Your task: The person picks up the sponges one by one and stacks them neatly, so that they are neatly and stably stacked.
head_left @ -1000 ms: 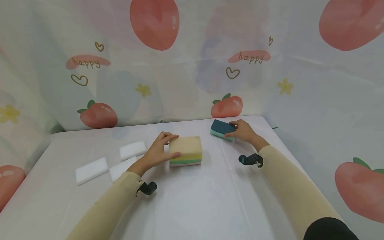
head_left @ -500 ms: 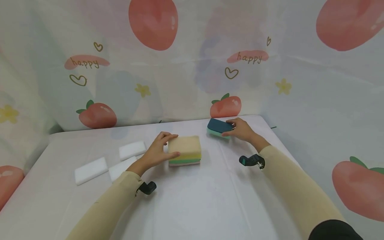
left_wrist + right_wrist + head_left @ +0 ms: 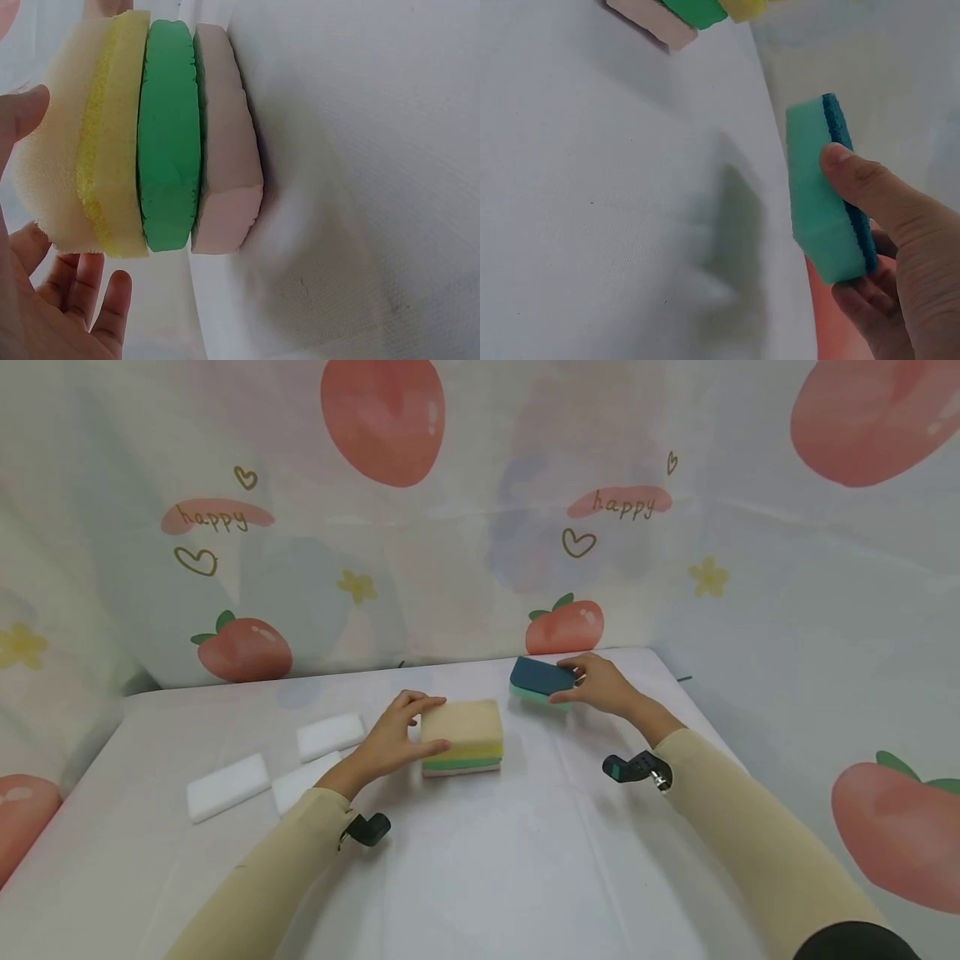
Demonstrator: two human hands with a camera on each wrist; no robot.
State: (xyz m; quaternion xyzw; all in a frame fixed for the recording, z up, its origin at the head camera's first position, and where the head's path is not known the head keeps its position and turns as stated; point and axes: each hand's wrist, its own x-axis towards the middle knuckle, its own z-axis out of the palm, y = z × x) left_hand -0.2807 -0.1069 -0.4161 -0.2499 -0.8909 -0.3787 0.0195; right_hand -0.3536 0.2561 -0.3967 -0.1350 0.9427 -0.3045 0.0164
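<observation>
My left hand (image 3: pixel 392 745) holds the left side of a stack of sponges, thumb at the front and fingers toward the back. Topmost is a cream-and-yellow sponge (image 3: pixel 112 135); beneath it lie a green sponge (image 3: pixel 169 142) and a pale pink sponge (image 3: pixel 227 150). My right hand (image 3: pixel 600 685) pinches a mint-green sponge (image 3: pixel 817 187) with a dark teal scouring layer (image 3: pixel 542 676). This sponge is held tilted above the table, right of and behind the stack, casting a shadow in the right wrist view. Some right fingers are hidden behind it.
Left of the stack lie several white sponges: one at the back (image 3: pixel 331 737), one farther left (image 3: pixel 228 787), and one (image 3: pixel 303 783) partly behind the left forearm. A white cloth covers the table (image 3: pixel 480 868). A patterned curtain (image 3: pixel 465 568) hangs behind.
My right hand has moved the teal-and-mint sponge slightly left, toward the stack. My left hand has stayed at the stack.
</observation>
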